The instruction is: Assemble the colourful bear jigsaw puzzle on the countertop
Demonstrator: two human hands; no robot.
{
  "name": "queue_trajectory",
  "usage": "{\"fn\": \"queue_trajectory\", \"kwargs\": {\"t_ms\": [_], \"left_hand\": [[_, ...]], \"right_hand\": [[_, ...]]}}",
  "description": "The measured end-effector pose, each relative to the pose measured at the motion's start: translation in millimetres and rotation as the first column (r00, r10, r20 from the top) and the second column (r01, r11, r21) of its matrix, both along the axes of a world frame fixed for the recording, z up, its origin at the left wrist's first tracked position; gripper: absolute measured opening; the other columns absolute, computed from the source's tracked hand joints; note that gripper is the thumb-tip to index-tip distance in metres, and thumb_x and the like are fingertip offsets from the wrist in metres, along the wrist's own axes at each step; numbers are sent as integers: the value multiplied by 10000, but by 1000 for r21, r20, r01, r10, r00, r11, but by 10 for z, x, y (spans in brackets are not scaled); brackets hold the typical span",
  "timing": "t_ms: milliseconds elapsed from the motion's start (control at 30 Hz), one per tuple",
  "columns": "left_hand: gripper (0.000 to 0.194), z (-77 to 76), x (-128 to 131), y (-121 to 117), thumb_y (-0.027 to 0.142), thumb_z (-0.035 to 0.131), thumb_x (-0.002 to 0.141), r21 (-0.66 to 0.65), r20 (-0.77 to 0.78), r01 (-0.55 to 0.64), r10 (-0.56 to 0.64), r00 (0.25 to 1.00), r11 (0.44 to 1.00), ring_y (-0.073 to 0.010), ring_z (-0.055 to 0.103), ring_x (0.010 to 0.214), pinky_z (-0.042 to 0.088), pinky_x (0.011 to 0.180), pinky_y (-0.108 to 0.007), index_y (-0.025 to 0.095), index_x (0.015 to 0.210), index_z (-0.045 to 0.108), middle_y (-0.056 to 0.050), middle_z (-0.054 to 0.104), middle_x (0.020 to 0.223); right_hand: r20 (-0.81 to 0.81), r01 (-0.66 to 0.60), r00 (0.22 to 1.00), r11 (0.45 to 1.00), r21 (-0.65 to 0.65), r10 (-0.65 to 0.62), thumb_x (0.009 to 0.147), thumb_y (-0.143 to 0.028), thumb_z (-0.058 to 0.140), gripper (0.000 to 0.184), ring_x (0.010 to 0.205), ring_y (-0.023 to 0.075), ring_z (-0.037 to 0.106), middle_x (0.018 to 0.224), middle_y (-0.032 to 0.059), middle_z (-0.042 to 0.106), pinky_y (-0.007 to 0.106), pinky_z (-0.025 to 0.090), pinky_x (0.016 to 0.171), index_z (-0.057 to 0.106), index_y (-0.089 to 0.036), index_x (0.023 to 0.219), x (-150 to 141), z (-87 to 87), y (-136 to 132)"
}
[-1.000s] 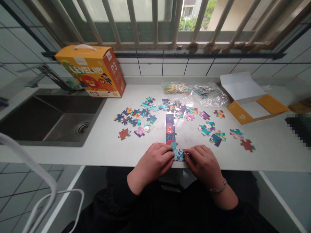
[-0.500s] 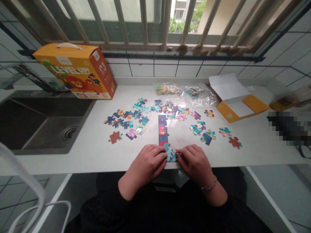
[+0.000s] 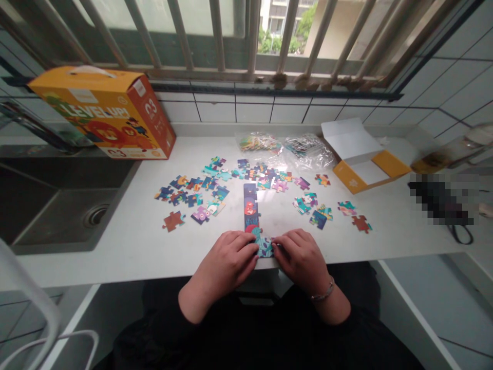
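Note:
Near the counter's front edge, joined jigsaw puzzle pieces (image 3: 251, 208) make an L: an upright strip with a short foot to the right. My left hand (image 3: 230, 257) is closed, with its thumb and fingers on the lower left corner of the L, hiding part of it. At the right end of the foot, the closed fingers of my right hand (image 3: 302, 261) grip a teal leaf-patterned puzzle piece (image 3: 265, 247). Loose puzzle pieces (image 3: 210, 182) lie scattered left of and behind the strip. More loose pieces (image 3: 308, 202) are to the right, a few of them brown side up.
An orange box (image 3: 111, 115) stands at the back left beside the dark sink (image 3: 73, 205). Clear plastic bags (image 3: 308, 150) with contents lie at the back. An open white-and-yellow box (image 3: 364, 159) is at the back right, and a blurred-out dark object (image 3: 441, 200) lies right of it.
The whole view has shifted, so things appear farther left. Both hands stay at the foot of the L, with no clear change in their hold.

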State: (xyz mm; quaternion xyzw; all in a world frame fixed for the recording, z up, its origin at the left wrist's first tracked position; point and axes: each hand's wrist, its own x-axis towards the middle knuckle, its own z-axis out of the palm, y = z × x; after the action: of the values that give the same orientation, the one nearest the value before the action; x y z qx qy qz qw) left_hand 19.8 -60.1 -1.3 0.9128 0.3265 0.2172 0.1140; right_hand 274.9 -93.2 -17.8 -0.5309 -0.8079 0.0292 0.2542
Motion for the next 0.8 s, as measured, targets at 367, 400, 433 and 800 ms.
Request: {"fn": "queue_trajectory", "kwargs": {"t_ms": [367, 400, 433, 800], "left_hand": [[338, 13, -18, 11, 271, 615, 1100, 1, -65, 87, -86, 994, 996, -317, 649, 1418, 490, 1173, -552, 249, 1431, 677, -71, 711, 1547], [327, 11, -20, 12, 275, 613, 1101, -2, -65, 88, -88, 994, 996, -317, 651, 1416, 490, 1172, -553, 249, 1420, 684, -69, 713, 1544], [320, 11, -22, 14, 278, 613, 1101, -4, -61, 88, -88, 994, 996, -317, 654, 1412, 492, 1168, -552, 248, 1411, 690, -68, 716, 1541], [308, -1, -28, 30, 281, 651, 1077, 17, -16, 79, -78, 997, 997, -312, 688, 1353, 524, 1138, -544, 243, 1378, 705, -84, 746, 1489]], "right_hand": [[-90, -23, 996, 998, -51, 18, 1093, -273, 627, 124, 1000, 272, 671, 1047, 90, 758, 435, 528, 919, 742, -227, 1100, 65, 89, 203], [-98, -35, 995, 998, -51, 30, 1095, -267, 620, 144, 1053, 278, 681, 1106, 103, 770, 440, 540, 963, 746, -217, 1143, 89, 118, 328], [-71, -43, 997, 998, -44, 40, 1097, -262, 610, 175, 1112, 293, 684, 1168, 114, 779, 459, 541, 1010, 750, -210, 1189, 111, 148, 479], [210, 25, 978, 987, -162, 10, 1088, -241, 561, 420, 1314, 360, 638, 1441, 177, 743, 490, 450, 1170, 663, -113, 1476, -35, 271, 1756]]}}
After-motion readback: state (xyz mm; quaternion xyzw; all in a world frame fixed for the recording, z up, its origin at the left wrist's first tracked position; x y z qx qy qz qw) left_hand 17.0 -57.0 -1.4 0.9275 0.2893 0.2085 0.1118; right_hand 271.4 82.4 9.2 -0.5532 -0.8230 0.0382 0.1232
